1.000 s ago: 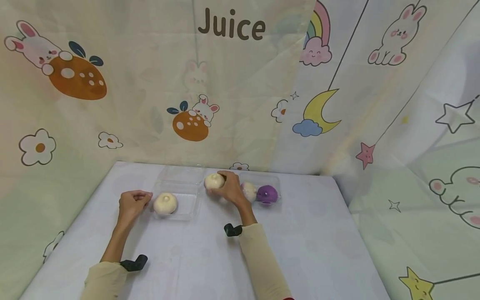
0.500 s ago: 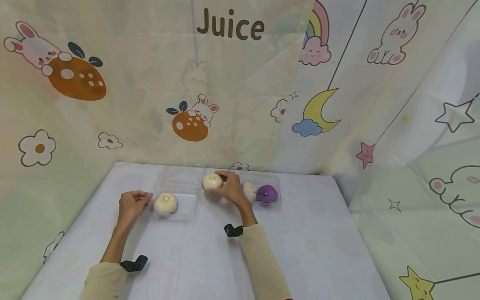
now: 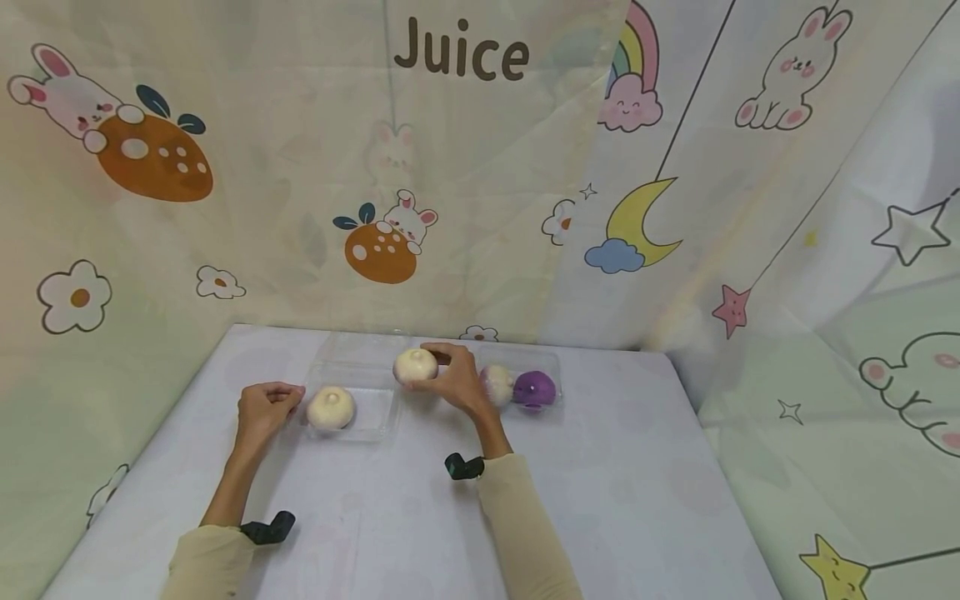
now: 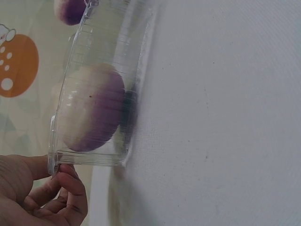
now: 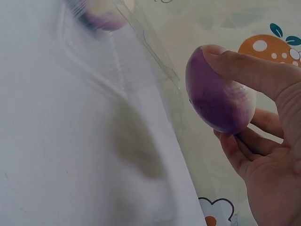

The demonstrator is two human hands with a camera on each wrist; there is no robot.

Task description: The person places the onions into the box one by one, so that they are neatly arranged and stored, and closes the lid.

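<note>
My right hand point(image 3: 459, 379) holds a white-and-purple turnip point(image 3: 415, 367) raised off the table, near the right edge of an open clear plastic box point(image 3: 377, 410). In the right wrist view, thumb and fingers grip the turnip point(image 5: 216, 96) from opposite sides, its purple part toward the camera. My left hand point(image 3: 264, 410) pinches the box's left rim, as the left wrist view shows at the box corner point(image 4: 52, 160). Inside that box, at its left, lies another turnip point(image 3: 331, 408), white above and purple below point(image 4: 96, 108).
Right of my right hand stands a second clear plastic box point(image 3: 551, 360), holding a whitish turnip point(image 3: 497, 385) and a purple one point(image 3: 534, 389). The white-covered table point(image 3: 615, 483) ends at a printed cloth backdrop point(image 3: 285, 167). The left box's raised lid point(image 3: 360, 346) leans toward the back.
My right hand has moved slightly left with the turnip, closer to the left box. The left hand stays at the box rim.
</note>
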